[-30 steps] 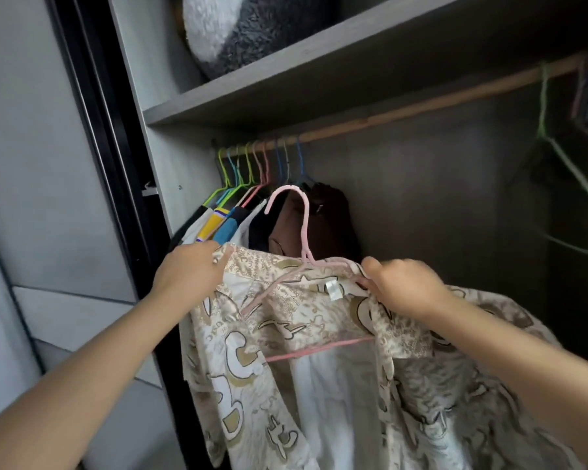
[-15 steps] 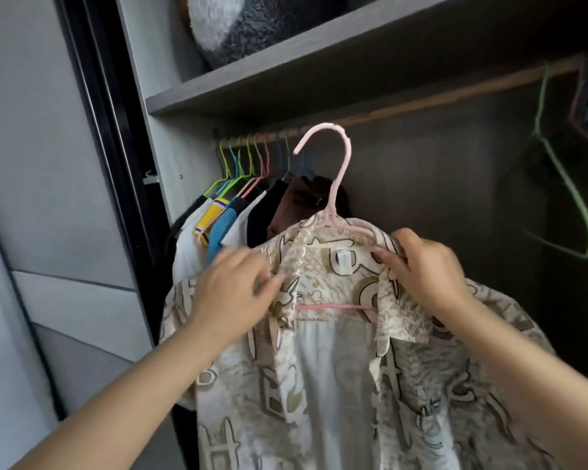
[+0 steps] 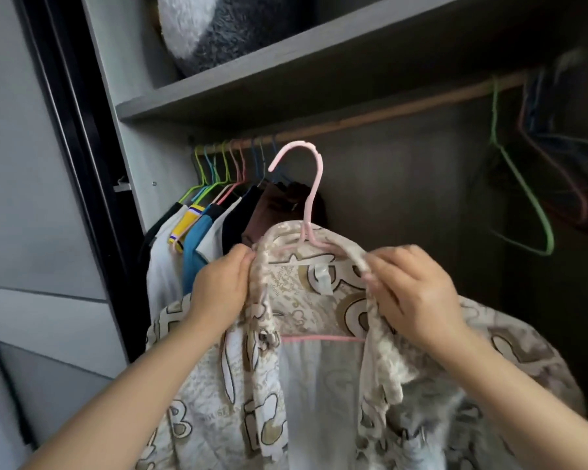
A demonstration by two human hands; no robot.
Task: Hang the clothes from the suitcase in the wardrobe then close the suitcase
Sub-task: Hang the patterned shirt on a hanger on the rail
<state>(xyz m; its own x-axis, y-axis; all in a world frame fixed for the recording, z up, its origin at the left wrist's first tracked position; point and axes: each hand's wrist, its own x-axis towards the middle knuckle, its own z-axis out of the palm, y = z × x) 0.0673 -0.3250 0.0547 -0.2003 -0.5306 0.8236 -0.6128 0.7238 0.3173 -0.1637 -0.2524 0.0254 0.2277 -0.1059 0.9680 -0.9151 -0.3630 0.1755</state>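
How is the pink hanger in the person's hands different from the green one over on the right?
The pink hanger carries a patterned shirt; the green hanger is bare. Pink is held below the rail by both hands, left and right; green hangs on it. Both are thin and hooked.

Thin printed cloth shirt [image 3: 218,401] on a smooth pink coated hanger [image 3: 311,195]; matt wooden rail [image 3: 387,111]; fluffy plush cushion [image 3: 218,25].

Beige patterned shirt [image 3: 319,385], pink hanger [image 3: 311,184]
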